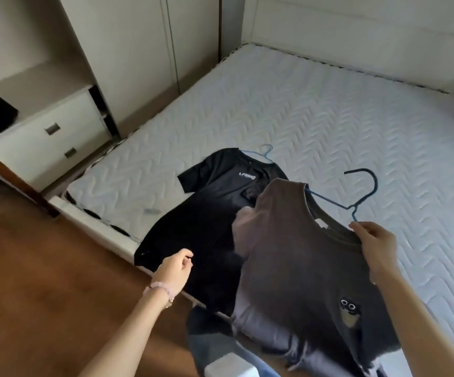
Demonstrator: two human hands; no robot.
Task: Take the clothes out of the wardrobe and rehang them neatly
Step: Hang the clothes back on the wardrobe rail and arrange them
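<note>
Grey T-shirt, printed with a small cartoon face near its hem, hangs from a person's right hand over the near edge of a bed. The fingers of that hand pinch the back of the collar. The blue hanger sits askew in the garment, with its hook and one arm poking out through the neck opening. The left hand, with a beaded bracelet at the wrist, hovers just beside the shirt's lower left side, fingers loosely curled and apparently holding nothing.

A black T-shirt lies spread flat, front up, on the quilted mattress. The hook of a second blue hanger shows at its collar. Its hem reaches the edge of the bed, and the grey shirt partly covers its right side in this view.

The wardrobe stands at the far left, beside a unit of drawers. No rail or hanging clothes can be seen from here.

Judging by this, the task is partway through. At least two garments are out of the wardrobe, and neither is back on a rail. The grey shirt looks to need its hanger seated squarely in the shoulders, and both shirts have yet to be carried back and hung.
</note>
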